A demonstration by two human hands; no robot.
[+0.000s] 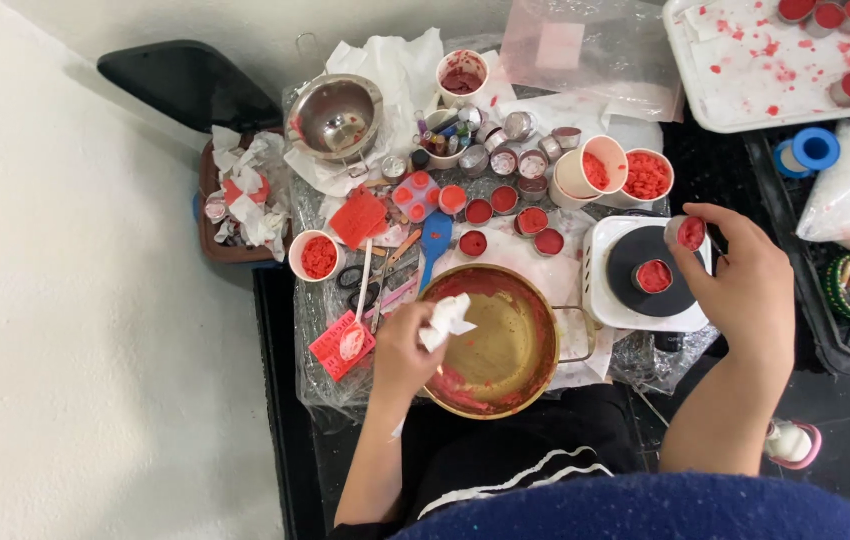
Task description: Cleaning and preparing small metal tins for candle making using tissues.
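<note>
Hands are working a cluttered, plastic-covered worktop (325, 385): the left hand (403, 350) is pinching a crumpled white tissue (448, 316) against the rim of a round brass pan (493, 340), already wiped nearly bare but smeared red along its near wall, while the right hand (745, 285) is gripping a small round tin (688, 232) of red wax above a white hotplate (645, 275), where another filled tin (653, 276) is sitting; several filled tins (505, 200) are waiting behind the pan
</note>
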